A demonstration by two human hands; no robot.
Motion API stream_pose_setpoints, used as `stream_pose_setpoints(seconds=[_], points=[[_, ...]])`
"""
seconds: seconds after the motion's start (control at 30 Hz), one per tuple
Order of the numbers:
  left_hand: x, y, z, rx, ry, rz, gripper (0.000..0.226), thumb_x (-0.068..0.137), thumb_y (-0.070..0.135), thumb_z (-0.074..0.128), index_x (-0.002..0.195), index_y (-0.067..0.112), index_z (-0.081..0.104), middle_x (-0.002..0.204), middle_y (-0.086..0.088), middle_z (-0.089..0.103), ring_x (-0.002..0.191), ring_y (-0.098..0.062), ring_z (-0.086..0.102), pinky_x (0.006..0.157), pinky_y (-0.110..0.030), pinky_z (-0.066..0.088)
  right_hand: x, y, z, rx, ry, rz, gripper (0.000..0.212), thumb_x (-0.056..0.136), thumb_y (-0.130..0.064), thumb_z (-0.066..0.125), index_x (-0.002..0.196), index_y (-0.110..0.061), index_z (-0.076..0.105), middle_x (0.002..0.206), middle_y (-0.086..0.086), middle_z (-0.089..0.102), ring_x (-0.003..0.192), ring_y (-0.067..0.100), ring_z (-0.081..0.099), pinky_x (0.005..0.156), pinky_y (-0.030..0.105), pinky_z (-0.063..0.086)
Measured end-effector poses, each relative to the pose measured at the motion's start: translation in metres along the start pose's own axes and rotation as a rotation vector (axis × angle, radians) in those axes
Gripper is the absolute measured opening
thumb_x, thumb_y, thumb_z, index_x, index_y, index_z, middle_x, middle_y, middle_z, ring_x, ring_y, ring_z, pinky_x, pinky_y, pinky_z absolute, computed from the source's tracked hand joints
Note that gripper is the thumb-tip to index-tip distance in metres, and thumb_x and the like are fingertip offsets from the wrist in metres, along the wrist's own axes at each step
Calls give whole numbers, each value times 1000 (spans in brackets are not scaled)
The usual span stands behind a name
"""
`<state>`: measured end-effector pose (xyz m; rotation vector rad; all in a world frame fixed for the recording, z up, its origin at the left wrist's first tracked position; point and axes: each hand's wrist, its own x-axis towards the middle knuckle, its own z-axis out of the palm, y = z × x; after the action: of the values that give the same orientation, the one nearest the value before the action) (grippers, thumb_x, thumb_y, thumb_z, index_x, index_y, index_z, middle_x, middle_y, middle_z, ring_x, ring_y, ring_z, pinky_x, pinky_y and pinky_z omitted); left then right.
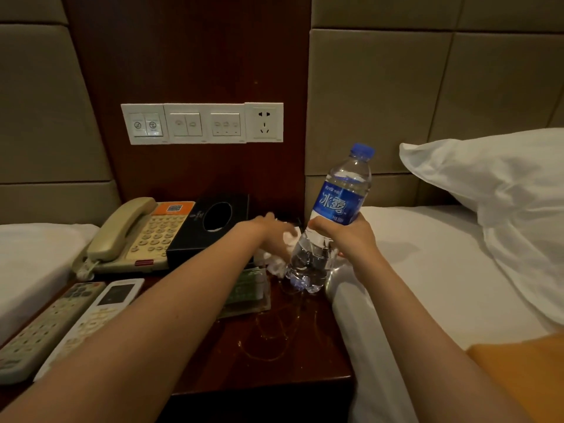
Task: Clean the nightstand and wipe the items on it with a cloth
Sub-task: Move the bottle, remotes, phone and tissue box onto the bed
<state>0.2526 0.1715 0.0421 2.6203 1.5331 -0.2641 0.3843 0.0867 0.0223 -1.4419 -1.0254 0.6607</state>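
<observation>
Your right hand [351, 239] has its fingers wrapped round the tilted water bottle [335, 203], low over the nightstand [274, 361]. Your left hand [268, 233] has its fingers curled on the white cloth [276, 265], right against the bottle's lower side.

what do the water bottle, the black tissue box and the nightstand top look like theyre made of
Water bottle: thin clear plastic, glossy; you see through it, with a blue film label. Black tissue box: smooth, faint sheen, likely plastic or faux leather; cannot tell which. Nightstand top: dark reddish wood or veneer under gloss lacquer; it shows reflections and ring marks.
</observation>
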Motion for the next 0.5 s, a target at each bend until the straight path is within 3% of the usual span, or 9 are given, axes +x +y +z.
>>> stream_pose_setpoints(seconds=[0.07,0.13,0.2,0.27,0.33,0.4,0.5], points=[[5,1,7,107,2,32,54,82,39,66,132,27,48,133,-8,41,120,-28,43,95,-37,41,0,-1,1,-14,-2,-5,62,69,-26,78,124,-19,50,113,-1,60,101,19,59,81,32,49],[10,0,6,32,76,77,28,84,35,63,107,17,64,112,-5,56,99,-20,54,80,-30,46,0,0,1,-14,-4,-9,63,69,-26,78,124,-18,49,114,-1,60,101,19,58,83,33,49],[11,-3,-1,-165,134,80,15,86,28,59,76,17,62,85,-2,58,73,-14,53,62,-25,43,2,0,0,-5,-8,-8,61,69,-26,78,123,-18,50,112,-1,60,99,18,59,80,31,48],[8,-7,-12,-344,245,64,28,85,17,55,58,18,49,69,-1,49,61,-13,44,51,-22,34,3,2,-1,19,-13,7,60,69,-26,78,122,-19,50,112,-1,61,99,18,59,81,32,48],[7,-11,-19,-417,360,18,27,85,6,51,59,13,46,75,-5,49,66,-17,47,52,-22,34,5,5,-3,66,-13,34,62,69,-25,79,123,-19,49,116,0,61,105,20,59,91,38,49],[9,-16,-18,-409,439,-38,10,85,1,49,79,7,53,90,-9,52,83,-26,55,60,-26,41,7,9,-4,128,-6,64,61,69,-23,79,122,-18,49,117,2,60,107,22,59,97,43,48],[17,-19,-11,-418,375,-60,20,87,9,48,107,11,48,106,-12,53,89,-26,51,64,-30,40,10,13,-8,207,9,80,52,70,-19,78,113,-20,49,112,2,61,106,22,59,94,40,48]])
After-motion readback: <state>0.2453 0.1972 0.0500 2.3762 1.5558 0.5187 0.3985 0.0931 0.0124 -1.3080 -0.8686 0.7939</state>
